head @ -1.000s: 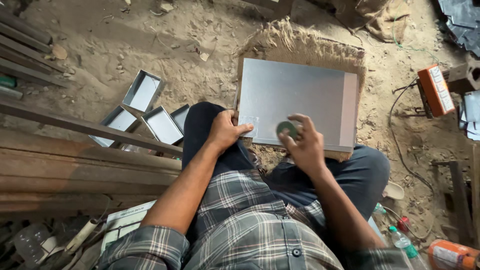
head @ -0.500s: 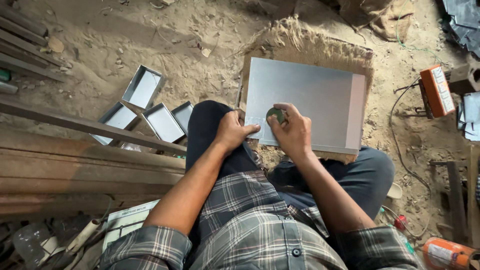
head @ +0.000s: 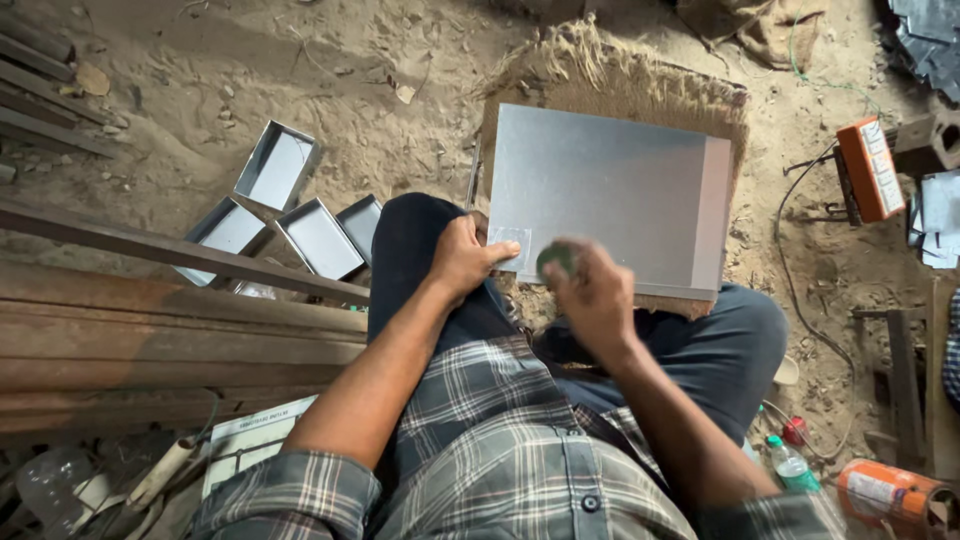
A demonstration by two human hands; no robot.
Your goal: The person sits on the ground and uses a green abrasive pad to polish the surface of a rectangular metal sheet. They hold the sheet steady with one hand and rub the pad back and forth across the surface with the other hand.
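Two bare hands are working at the near edge of a flat rectangular grey metal sheet (head: 610,190), which is lying on a frayed brown jute mat (head: 620,85) on the sandy workshop floor (head: 380,60), just in front of the seated person's knees. The left hand (head: 467,255) is resting on the left knee with its fingers curled and the thumb reaching onto the sheet's near left corner, touching a small pale rectangular patch (head: 510,245) there. The right hand (head: 592,295) is closing its fingers around a small round dark green object (head: 556,260), holding it against the sheet's near edge; the object's kind is too blurred to tell. Four shallow rectangular grey metal trays (head: 300,215) are lying together on the floor to the left of the knees, near the left hand but apart from it. Several long rusty brown steel bars (head: 150,320) are running along the left side. An orange box-shaped device (head: 868,168) is sitting to the right of the mat, well apart from both hands.
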